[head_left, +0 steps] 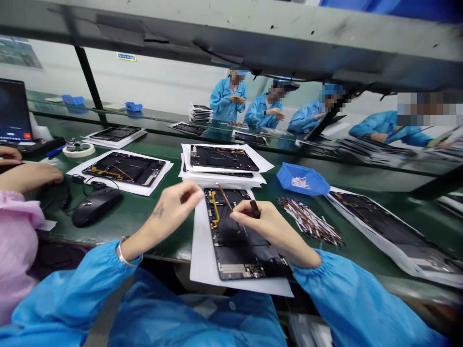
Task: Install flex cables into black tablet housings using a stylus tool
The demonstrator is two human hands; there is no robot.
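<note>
An open black tablet chassis (238, 241) lies on a white sheet (202, 260) at the near edge of the green bench. My right hand (265, 224) rests on the chassis, fingers closed round a thin brown strip (224, 196) that sticks up and to the left, with a dark tool by the fingertips. My left hand (173, 205) hovers at the chassis's left edge, fingers curled in a pinch near the strip's top end. Whether the left fingers touch the strip is unclear. Both arms wear blue sleeves.
A pile of small brown strips (311, 221) and a blue tray (302, 179) lie to the right. Stacked chassis on sheets (222, 164) sit behind, more to the left (125, 169) and right (394, 231). A mouse (96, 205) and another person's hand (31, 176) are at left. Several workers sit opposite.
</note>
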